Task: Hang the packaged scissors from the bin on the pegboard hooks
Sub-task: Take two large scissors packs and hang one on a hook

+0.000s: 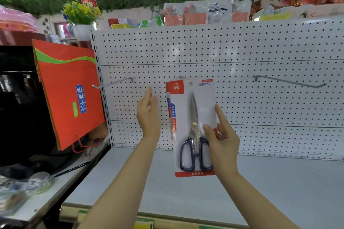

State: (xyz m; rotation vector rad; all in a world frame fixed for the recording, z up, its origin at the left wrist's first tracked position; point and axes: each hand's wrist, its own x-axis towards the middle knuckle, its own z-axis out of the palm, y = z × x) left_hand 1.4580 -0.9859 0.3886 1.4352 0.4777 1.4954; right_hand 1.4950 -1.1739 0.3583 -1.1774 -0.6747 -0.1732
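A packaged pair of scissors (pixel 193 117), black handles on a white and red card, hangs at the middle hook (pixel 182 77) of the white pegboard (pixel 242 46). A second card (pixel 168 106) shows behind its left edge. My right hand (pixel 221 139) holds the front card's lower right side, thumb on the front and forefinger along the edge. My left hand (pixel 149 113) is raised to the left of the cards, fingers apart, touching nothing. The bin is not in view.
Bare hooks stick out at the left (pixel 113 83) and right (pixel 290 82) of the pegboard. A grey shelf (pixel 279 182) lies below. An orange paper bag (pixel 68 91) leans at the left beside a black appliance (pixel 20 108). Packaged goods stand on top.
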